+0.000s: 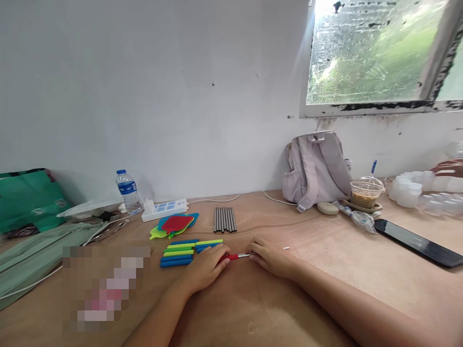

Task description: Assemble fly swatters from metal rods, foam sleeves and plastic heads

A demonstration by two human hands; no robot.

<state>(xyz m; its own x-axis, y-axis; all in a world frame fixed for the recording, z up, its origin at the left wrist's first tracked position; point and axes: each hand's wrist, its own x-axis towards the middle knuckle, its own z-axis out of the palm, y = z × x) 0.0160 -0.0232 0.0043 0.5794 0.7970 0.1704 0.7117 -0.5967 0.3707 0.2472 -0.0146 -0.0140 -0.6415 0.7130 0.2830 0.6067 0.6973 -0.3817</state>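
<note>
Low over the table, my left hand point(212, 262) is closed round a red handle tube point(234, 257). A thin metal rod point(244, 255) projects from the tube's right end. My right hand point(269, 256) pinches the rod's other end, which its fingers partly hide. Beside my left hand lie several blue, green and yellow tubes point(178, 253) in two stacks. Farther back is a row of several metal rods point(224, 220). Left of them, flat plastic fly-swatter heads point(177, 223) in red, blue and yellow-green overlap. A small whitish piece point(286, 248) lies just beyond my right hand.
A power strip point(166, 209) and water bottle point(129, 192) stand at the back left, near a green bag point(31, 202). Toward the right are a backpack point(317, 168), an iced drink cup point(364, 193), a black phone-like slab point(417, 242) and white bottles point(408, 190). A blurred patch covers the front left.
</note>
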